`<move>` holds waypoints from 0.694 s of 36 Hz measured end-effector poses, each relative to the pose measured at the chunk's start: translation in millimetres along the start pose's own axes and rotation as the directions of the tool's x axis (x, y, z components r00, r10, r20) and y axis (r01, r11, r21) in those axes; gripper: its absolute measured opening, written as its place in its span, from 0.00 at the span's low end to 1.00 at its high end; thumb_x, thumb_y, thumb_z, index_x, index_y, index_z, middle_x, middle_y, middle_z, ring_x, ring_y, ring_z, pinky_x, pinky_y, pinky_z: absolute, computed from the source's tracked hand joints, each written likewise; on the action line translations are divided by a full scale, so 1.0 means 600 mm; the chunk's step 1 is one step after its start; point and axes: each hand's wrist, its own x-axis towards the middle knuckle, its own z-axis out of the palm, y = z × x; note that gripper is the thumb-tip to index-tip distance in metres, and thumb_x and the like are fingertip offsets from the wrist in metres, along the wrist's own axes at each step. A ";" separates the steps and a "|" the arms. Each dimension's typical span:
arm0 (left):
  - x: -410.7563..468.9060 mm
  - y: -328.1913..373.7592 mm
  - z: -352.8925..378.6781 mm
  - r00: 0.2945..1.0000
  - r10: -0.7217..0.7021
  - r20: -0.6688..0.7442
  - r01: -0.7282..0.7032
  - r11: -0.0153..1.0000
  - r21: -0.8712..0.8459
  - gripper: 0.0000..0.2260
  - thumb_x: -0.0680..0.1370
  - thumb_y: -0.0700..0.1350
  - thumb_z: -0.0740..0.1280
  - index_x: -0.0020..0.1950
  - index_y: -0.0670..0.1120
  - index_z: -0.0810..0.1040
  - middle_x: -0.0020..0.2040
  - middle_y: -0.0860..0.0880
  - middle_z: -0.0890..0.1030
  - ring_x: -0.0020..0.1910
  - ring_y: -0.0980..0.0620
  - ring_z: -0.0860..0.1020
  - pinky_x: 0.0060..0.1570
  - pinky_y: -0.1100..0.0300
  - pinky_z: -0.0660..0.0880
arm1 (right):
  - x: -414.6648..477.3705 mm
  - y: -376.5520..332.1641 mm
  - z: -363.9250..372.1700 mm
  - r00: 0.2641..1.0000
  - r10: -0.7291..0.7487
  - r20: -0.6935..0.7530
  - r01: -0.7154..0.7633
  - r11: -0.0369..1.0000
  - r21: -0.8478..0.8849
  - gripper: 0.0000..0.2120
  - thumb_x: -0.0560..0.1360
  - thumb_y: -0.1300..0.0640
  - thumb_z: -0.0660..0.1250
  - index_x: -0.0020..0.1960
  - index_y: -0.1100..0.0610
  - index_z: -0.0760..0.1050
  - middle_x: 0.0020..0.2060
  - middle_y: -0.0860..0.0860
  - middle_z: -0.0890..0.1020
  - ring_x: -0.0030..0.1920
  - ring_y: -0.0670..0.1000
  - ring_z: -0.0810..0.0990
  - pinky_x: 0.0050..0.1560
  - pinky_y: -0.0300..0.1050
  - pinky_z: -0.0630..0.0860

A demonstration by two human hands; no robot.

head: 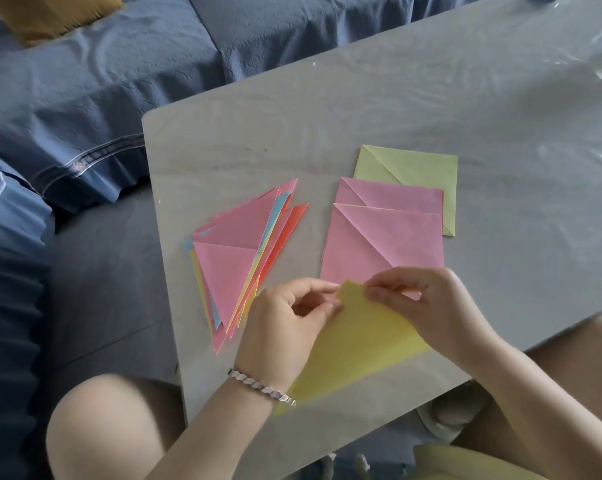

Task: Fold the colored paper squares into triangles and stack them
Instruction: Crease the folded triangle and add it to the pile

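Lower corner of yellow paper (355, 344) lost under left hand (285, 323) and wrist; right side behind right hand (427, 303). Near edge of front pink square (372, 247) behind same hand. In triangle stack (237, 261), lower sheets mere slivers, count unclear. Beyond, table (327, 116) runs out of view right and top.

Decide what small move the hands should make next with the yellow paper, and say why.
Probably press the crease flat: the left hand and right hand pinch the yellow paper at its top corner, seemingly doubled into a triangle, not yet on the triangle stack.
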 end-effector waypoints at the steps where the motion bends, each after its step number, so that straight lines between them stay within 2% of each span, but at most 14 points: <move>1: 0.002 0.001 -0.002 1.000 0.008 0.023 -0.008 1.000 0.008 0.12 0.70 0.38 0.73 0.41 0.57 0.81 0.33 0.56 0.82 0.31 0.61 0.79 0.39 0.67 0.76 | 0.003 -0.002 -0.005 0.998 -0.043 0.048 0.046 0.997 -0.061 0.11 0.70 0.58 0.72 0.36 0.42 0.79 0.36 0.35 0.81 0.39 0.38 0.78 0.42 0.26 0.69; 5: 0.010 0.012 -0.010 0.993 0.039 0.108 -0.046 0.997 0.063 0.08 0.70 0.41 0.73 0.47 0.50 0.83 0.31 0.57 0.80 0.28 0.65 0.77 0.37 0.70 0.74 | 0.019 -0.016 -0.020 0.949 -0.204 0.243 0.265 0.930 -0.256 0.02 0.71 0.56 0.71 0.43 0.51 0.83 0.35 0.35 0.80 0.41 0.37 0.77 0.44 0.26 0.69; 7: 0.013 0.013 -0.011 0.991 0.022 0.133 -0.034 0.996 0.087 0.06 0.70 0.42 0.73 0.45 0.50 0.84 0.29 0.59 0.80 0.28 0.65 0.76 0.36 0.71 0.73 | 0.030 -0.023 -0.026 0.907 -0.281 0.313 0.382 0.863 -0.331 0.05 0.72 0.52 0.69 0.44 0.52 0.83 0.37 0.36 0.80 0.42 0.39 0.76 0.45 0.31 0.70; 11: 0.014 0.015 -0.008 0.984 0.037 0.176 -0.061 0.989 0.132 0.03 0.70 0.41 0.72 0.39 0.48 0.84 0.26 0.57 0.79 0.28 0.62 0.77 0.35 0.71 0.73 | 0.047 -0.033 -0.029 0.875 -0.249 0.414 0.428 0.798 -0.425 0.05 0.73 0.53 0.69 0.46 0.51 0.83 0.40 0.43 0.83 0.42 0.45 0.79 0.48 0.45 0.75; 14: 0.019 0.010 -0.005 0.993 0.030 0.112 -0.045 0.989 0.140 0.04 0.72 0.40 0.71 0.38 0.46 0.83 0.25 0.56 0.78 0.25 0.62 0.76 0.33 0.68 0.73 | 0.052 -0.028 -0.015 0.841 -0.439 0.316 0.541 0.697 -0.471 0.07 0.70 0.51 0.68 0.42 0.53 0.83 0.38 0.45 0.83 0.40 0.49 0.80 0.52 0.52 0.76; 16: 0.030 0.000 -0.004 1.000 -0.024 0.019 0.022 0.996 0.083 0.07 0.72 0.38 0.70 0.34 0.46 0.81 0.26 0.54 0.79 0.26 0.57 0.78 0.32 0.63 0.76 | 0.051 -0.015 -0.003 0.820 -0.541 0.186 0.547 0.645 -0.533 0.09 0.72 0.51 0.66 0.45 0.54 0.83 0.44 0.48 0.83 0.48 0.51 0.80 0.59 0.53 0.72; 18: 0.045 -0.015 -0.003 0.987 -0.141 -0.075 0.141 0.990 -0.015 0.09 0.72 0.37 0.70 0.32 0.46 0.80 0.27 0.53 0.80 0.27 0.52 0.80 0.31 0.61 0.77 | 0.045 -0.005 0.009 0.805 -0.582 0.115 0.531 0.621 -0.577 0.11 0.74 0.53 0.63 0.49 0.55 0.82 0.54 0.53 0.81 0.59 0.54 0.77 0.64 0.54 0.68; 21: 0.065 -0.040 -0.006 0.943 -0.294 -0.153 0.278 0.954 -0.116 0.08 0.72 0.37 0.71 0.33 0.46 0.80 0.28 0.51 0.81 0.27 0.51 0.80 0.33 0.59 0.80 | 0.029 0.020 0.031 0.821 -0.538 0.190 0.541 0.627 -0.560 0.15 0.75 0.52 0.59 0.55 0.56 0.80 0.60 0.53 0.78 0.64 0.54 0.74 0.65 0.54 0.68; 25: 0.074 -0.069 -0.001 0.929 -0.330 -0.166 0.327 0.944 -0.045 0.08 0.72 0.37 0.71 0.33 0.47 0.80 0.31 0.50 0.82 0.28 0.50 0.81 0.37 0.58 0.80 | 0.005 0.077 0.059 0.862 -0.313 0.398 0.503 0.618 -0.604 0.20 0.75 0.49 0.53 0.59 0.54 0.78 0.60 0.48 0.78 0.62 0.49 0.75 0.60 0.51 0.74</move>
